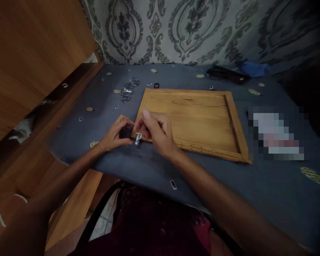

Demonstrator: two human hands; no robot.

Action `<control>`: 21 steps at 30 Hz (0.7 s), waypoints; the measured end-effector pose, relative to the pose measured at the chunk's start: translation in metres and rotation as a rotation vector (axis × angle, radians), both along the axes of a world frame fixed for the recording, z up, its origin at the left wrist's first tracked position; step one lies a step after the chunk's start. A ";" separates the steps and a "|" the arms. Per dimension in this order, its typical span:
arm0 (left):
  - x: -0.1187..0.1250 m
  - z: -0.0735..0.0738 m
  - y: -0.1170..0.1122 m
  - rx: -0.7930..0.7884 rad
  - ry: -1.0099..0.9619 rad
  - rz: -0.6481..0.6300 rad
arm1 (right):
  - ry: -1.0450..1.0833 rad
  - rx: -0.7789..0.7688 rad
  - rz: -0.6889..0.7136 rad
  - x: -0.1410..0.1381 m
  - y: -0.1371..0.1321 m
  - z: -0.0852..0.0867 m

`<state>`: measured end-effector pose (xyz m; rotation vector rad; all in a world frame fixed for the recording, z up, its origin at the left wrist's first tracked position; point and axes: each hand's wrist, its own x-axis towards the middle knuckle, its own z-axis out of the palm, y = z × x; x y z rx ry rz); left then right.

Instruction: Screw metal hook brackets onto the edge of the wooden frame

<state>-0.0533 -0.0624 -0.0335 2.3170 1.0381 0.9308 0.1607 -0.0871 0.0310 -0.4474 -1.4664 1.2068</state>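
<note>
A flat wooden board with a raised rim lies on the blue-grey cloth of the table. At its near left corner my left hand and my right hand meet, both with fingers curled in a pinch. Between them sits a small silver metal fitting, touching the board's corner. My left fingers also close over a small dark piece that I cannot make out. My right thumb points up.
A heap of small metal parts lies at the back left. A dark case and a blue thing sit at the far right by the patterned wall. A wooden cabinet stands on the left. A blurred patch lies right of the board.
</note>
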 end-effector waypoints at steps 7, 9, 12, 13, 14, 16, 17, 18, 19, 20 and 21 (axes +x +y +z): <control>0.000 0.000 -0.003 0.019 0.035 0.046 | -0.023 0.082 0.071 -0.002 -0.005 0.003; 0.000 0.000 -0.002 0.022 0.031 0.051 | -0.003 0.071 0.056 -0.002 -0.003 0.002; 0.000 0.000 0.000 0.032 0.011 0.063 | 0.040 0.017 0.004 -0.001 0.002 0.000; -0.001 0.000 0.000 0.034 0.005 0.066 | 0.053 -0.009 -0.018 -0.001 0.005 -0.001; -0.001 0.001 0.000 0.034 0.001 0.067 | 0.064 -0.035 -0.039 -0.001 0.007 -0.001; -0.002 0.002 0.000 0.029 -0.001 0.060 | 0.085 -0.086 -0.078 0.000 0.012 -0.001; -0.002 0.002 -0.001 0.024 0.002 0.051 | 0.092 -0.102 -0.089 0.000 0.014 -0.001; -0.002 0.003 -0.001 0.020 0.007 0.038 | 0.098 -0.111 -0.093 0.000 0.015 -0.001; -0.002 0.003 -0.002 0.017 0.013 0.022 | 0.106 -0.114 -0.092 0.001 0.016 -0.001; -0.002 0.003 -0.003 0.015 0.020 0.004 | 0.110 -0.113 -0.089 0.001 0.016 -0.001; -0.002 0.003 -0.004 0.014 0.027 -0.016 | 0.109 -0.113 -0.086 0.001 0.016 -0.001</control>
